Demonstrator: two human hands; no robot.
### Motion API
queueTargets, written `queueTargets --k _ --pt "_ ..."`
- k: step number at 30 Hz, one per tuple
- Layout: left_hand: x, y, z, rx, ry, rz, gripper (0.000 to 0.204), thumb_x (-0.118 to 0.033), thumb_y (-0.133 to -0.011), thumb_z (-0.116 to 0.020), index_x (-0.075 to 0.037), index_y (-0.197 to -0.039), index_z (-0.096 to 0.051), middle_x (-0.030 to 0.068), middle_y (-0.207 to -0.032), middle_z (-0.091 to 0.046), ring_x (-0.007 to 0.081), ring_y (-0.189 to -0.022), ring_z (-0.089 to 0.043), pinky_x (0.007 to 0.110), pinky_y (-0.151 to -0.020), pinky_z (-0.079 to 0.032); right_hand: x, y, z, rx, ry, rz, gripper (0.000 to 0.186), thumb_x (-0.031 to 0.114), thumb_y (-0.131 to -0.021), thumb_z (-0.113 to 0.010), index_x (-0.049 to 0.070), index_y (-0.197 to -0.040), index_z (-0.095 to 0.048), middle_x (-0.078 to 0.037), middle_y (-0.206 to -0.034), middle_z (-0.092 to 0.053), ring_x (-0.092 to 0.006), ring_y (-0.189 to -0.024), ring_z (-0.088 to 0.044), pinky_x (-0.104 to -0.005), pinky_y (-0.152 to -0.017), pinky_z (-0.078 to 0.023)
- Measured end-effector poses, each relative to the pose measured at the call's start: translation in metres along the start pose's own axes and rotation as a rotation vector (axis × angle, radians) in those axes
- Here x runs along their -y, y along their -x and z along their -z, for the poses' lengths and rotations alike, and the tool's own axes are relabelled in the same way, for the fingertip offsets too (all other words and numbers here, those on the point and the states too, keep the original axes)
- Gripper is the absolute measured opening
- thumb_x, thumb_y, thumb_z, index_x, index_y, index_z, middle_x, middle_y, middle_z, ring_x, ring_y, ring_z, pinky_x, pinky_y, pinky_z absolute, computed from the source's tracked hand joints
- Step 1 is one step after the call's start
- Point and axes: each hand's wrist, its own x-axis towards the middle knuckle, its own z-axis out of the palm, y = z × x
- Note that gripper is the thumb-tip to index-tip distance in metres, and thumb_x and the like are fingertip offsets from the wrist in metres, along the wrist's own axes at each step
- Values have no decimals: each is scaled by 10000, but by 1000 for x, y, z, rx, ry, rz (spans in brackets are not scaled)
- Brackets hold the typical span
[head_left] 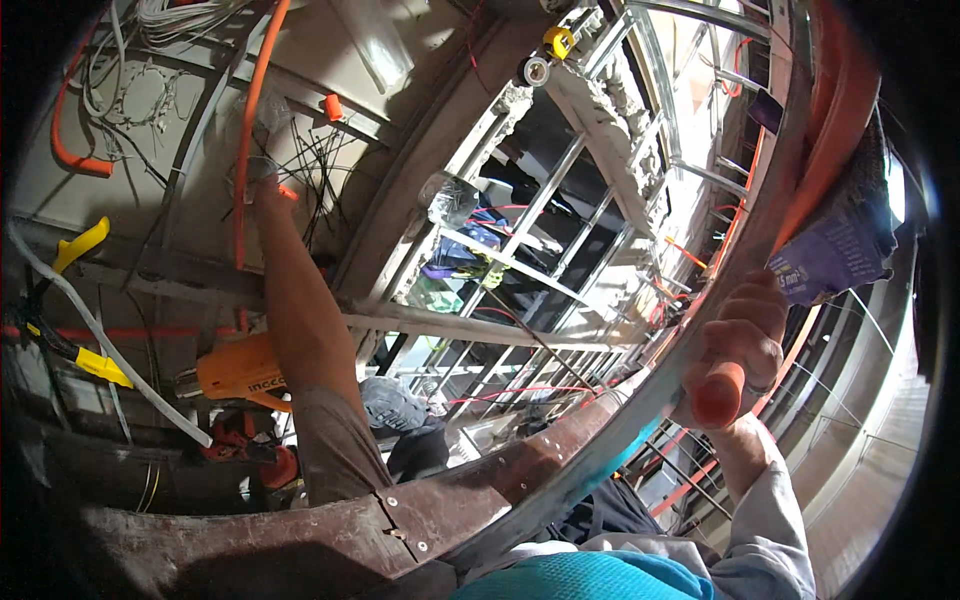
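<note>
A building site is showing: metal framing (560,175) is crossing the upper centre, cables (190,25) are looping at upper left.

Hard light strikes in patches, strongest toward the upper right, where the metal studs (546,195) glare near white against black gaps. The lower left is dim, with the orange tool (235,371) half sunk in shadow. A dark shadow also crosses the near end of the brown beam (505,462). Fisheye distortion bows that beam strongly; black vignetting rounds the corners, and detail softens toward the right rim.
</note>
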Motion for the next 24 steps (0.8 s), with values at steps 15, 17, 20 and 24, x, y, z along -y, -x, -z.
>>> queueTargets --k 15,17,20,24 --pt "-110 149 71 -69 968 -48 244 -213 -938 -740 -35 -1061 -628 64 -895 -646 163 -708 -626 302 -681 -539 11 -5 -8 -83 -8 -7 260 133 -810 -718 86 -1059 -659 -80 -948 -633 -293 -849 -595 -450 -854 -447" --pt "-185 203 86 242 1347 297 132 -170 -940 -720 -82 -919 -625 22 -750 -614 144 -607 -600 290 -580 -501 5 -1 -2 -44 27 -12 300 213 -841 -764 86 -1090 -654 -59 -963 -651 -285 -863 -601 -432 -886 -426" --pt "-187 276 144 224 1424 128 121 -156 -927 -729 -99 -866 -641 11 -728 -599 124 -598 -586 258 -544 -458 12 -12 -7 -131 -64 63 337 236 -837 -786 101 -1115 -652 -61 -930 -633 -292 -871 -596 -439 -871 -420" --pt "-174 335 185 367 1119 -165 231 -276 -943 -766 -103 -853 -642 -16 -713 -607 95 -565 -546 265 -536 -419 12 -11 -8 -171 -72 68 386 262 -840 -787 104 -1159 -638 -79 -948 -622 -326 -903 -583 -443 -872 -433"
